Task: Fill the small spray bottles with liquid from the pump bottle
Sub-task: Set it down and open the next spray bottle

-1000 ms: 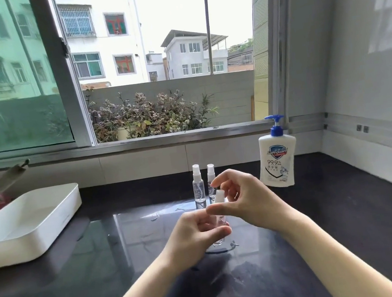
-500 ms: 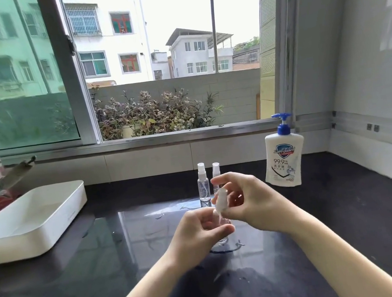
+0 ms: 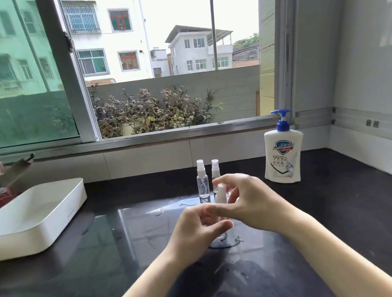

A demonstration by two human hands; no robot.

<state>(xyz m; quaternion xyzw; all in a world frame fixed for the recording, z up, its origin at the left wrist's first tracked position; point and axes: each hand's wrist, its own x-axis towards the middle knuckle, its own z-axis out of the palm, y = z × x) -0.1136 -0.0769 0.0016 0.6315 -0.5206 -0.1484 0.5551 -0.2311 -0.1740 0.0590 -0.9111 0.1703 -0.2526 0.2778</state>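
One sprayer (image 3: 221,199), left of the pump bottle (image 3: 283,158): left hand (image 3: 198,226) grips it, right hand (image 3: 253,203) pinches its cap (image 3: 221,190), seemingly unscrewing; lift-off next.

Right hand shifted its grip on the bottle's head

Over the last second the right hand (image 3: 250,203) turned around the white head (image 3: 220,192) of the small spray bottle (image 3: 221,234). Its thumb, which had been pinching beside the head, dropped lower and reached left across the fingers of the left hand (image 3: 196,229). The left hand's fingers loosened slightly, opening a gap above its thumb. The head tilted briefly, then stood nearly straight again.
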